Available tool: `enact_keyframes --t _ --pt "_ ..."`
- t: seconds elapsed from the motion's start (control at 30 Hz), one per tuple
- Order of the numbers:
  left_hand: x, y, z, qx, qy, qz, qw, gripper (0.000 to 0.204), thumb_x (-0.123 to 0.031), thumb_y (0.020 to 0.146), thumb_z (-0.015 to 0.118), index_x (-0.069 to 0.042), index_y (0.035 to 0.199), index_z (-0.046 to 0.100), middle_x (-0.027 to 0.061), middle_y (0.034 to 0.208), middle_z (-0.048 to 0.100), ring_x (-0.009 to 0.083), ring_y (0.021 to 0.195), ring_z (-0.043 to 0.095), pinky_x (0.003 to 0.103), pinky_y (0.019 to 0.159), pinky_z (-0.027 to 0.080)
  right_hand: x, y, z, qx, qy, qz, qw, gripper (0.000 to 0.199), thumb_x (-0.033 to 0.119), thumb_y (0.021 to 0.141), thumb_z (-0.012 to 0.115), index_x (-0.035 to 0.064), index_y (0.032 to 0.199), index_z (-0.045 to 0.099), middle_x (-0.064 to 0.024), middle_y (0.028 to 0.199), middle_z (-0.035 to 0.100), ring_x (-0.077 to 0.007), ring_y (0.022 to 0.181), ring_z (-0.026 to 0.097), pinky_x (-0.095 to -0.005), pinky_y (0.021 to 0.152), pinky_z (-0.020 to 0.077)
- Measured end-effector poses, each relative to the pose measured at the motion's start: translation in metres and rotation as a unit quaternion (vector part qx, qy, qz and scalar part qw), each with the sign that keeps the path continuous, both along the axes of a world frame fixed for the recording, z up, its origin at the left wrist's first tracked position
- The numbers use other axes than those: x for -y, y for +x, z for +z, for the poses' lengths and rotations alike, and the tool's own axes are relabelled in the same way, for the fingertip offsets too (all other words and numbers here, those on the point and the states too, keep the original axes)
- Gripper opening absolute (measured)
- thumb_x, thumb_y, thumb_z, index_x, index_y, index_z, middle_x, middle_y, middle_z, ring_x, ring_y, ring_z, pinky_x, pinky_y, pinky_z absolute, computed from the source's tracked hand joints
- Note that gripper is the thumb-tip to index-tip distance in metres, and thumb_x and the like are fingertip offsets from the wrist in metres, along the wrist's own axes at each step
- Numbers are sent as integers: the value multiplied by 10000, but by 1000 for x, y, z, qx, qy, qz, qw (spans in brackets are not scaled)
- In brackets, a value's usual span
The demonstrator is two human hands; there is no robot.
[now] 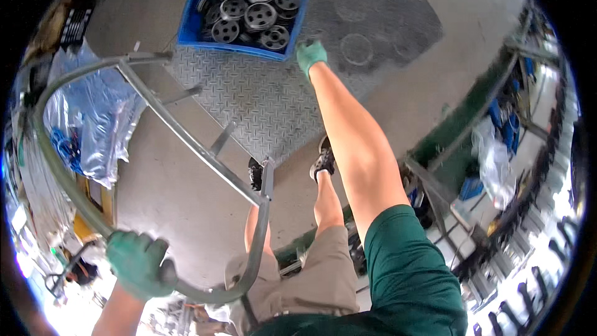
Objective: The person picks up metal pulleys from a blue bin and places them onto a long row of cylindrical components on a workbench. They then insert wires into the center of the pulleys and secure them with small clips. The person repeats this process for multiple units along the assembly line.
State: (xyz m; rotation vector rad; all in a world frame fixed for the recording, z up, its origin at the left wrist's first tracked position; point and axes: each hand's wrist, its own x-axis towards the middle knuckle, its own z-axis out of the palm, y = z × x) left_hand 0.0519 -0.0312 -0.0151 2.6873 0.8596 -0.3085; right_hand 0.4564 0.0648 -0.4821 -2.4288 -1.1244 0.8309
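My left hand (pixel 140 264), in a green glove with grey fingertips, is wrapped round the bent metal tube handle (pixel 186 132) of a platform cart. My right arm reaches far forward. At its end my right hand (pixel 311 59), gloved the same way, is beside the near right corner of a blue plastic crate (pixel 249 53). Its fingers look curled in; what they hold, if anything, is hidden. Several round dark metal wheels with holes (pixel 260 17) lie heaped in the crate. The crate stands on the cart's diamond-plate deck (pixel 230 96).
Clear plastic bags (pixel 102 112) with blue material lie left of the cart. A dark mat (pixel 385 18) is on the floor beyond my right hand. Metal racks (pixel 435 190) with a white plastic bag (pixel 494 158) line the right side. My shoes (pixel 323 160) are at the deck's near edge.
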Motion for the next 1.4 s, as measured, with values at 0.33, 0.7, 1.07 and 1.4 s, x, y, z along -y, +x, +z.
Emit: enact_keyframes --t 0.33,0.7,1.07,1.4 --pt "9 -14 0 -90 -52 7 995 237 -374 615 557 -146 678 538 38 626 351 246 545 399 437 556 323 -85 28 -83 -193 -141 -16 971 727 476 913 651 -103 1342 549 -288 1363 619 -387 1283 608 -422 1050 498" --pt "11 -27 -13 -20 -1 -2 1000 276 -351 616 564 -103 735 574 61 639 397 267 577 413 442 622 322 122 -75 -67 -353 134 -139 915 535 11 933 634 -16 1447 491 -90 1380 614 -224 1225 567 -353 1074 407" --pt "16 -26 -3 -17 -14 -10 1000 345 -406 780 562 -70 727 622 64 624 407 263 570 426 433 590 316 400 -88 -43 -515 -99 -329 785 567 60 981 624 255 1477 431 -42 1359 573 -254 1047 673 -465 846 612" --pt "14 -41 -8 34 -18 -15 999 357 -388 691 621 -42 772 652 90 643 464 272 576 449 445 598 336 347 -38 57 -71 -152 252 953 553 254 893 699 162 1417 550 -224 1409 551 -460 1237 563 -493 1043 484"
